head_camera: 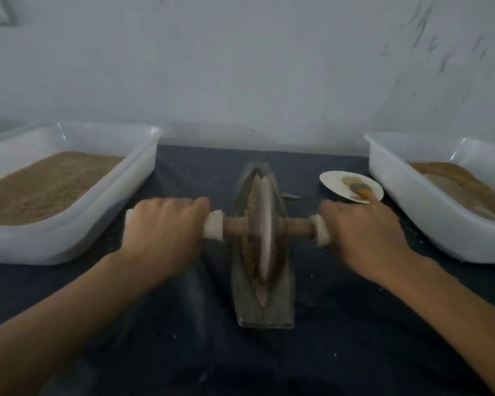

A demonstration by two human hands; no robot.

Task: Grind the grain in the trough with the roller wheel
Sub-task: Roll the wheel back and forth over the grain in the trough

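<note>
Two hands, left (166, 227) and right (363, 232), fingers curled round the roller wheel (265, 224) handles, wheel upright in the grain-filled trough (262, 307)

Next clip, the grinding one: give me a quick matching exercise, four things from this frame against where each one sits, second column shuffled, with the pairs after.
Things:
1. roller wheel
2. small plate
3. left hand
4. right hand

Places:
A. on the dark cloth, beside the right-hand white tub
B. gripping the handle end nearer the left-hand white tub
C. standing on edge in the trough, among the grain
D. gripping the handle end nearer the plate

Pairs: 1-C, 2-A, 3-B, 4-D
</note>
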